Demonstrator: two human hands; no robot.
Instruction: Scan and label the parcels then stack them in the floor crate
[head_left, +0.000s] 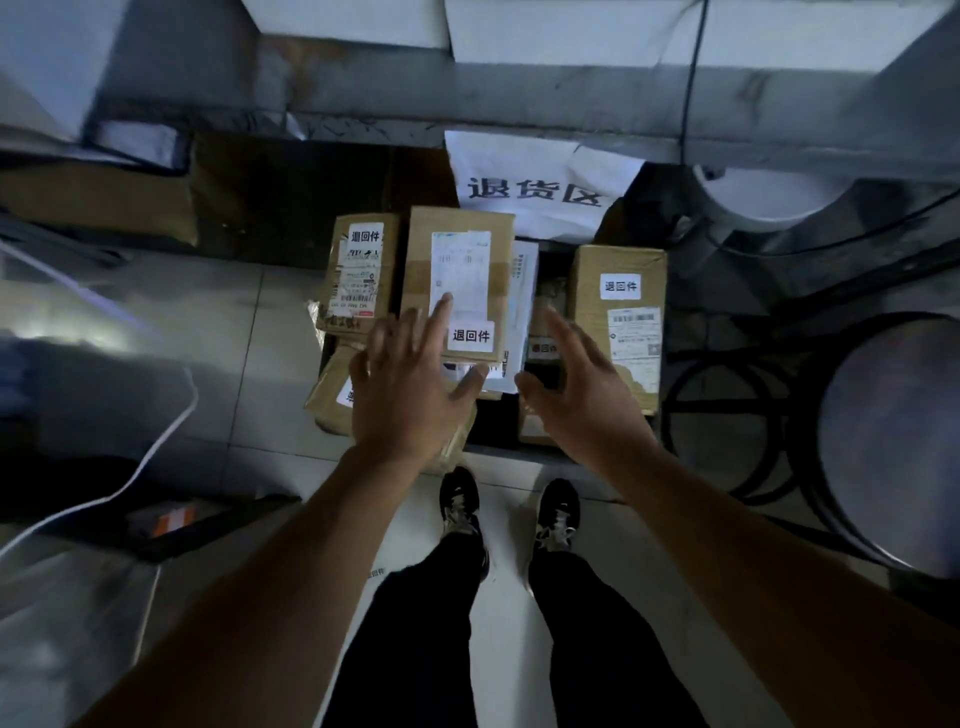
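Several brown cardboard parcels with white labels lie stacked in a dark floor crate (493, 451) in front of my feet. The middle parcel (457, 260) lies on top, with a long white shipping label and a small printed sticker near its front edge. Another labelled parcel (358, 275) sits to its left and one (621, 312) to its right. My left hand (410, 384) hovers over the front of the middle parcel with fingers spread and straight. My right hand (582, 384) hovers beside it over the crate, fingers straight too. Neither hand holds anything.
A white sheet with large black characters (535, 187) hangs behind the crate. A round stool (883, 441) with black metal rings stands at the right. A white cable (156, 441) runs over the tiled floor at the left. My shoes (460, 499) stand just before the crate.
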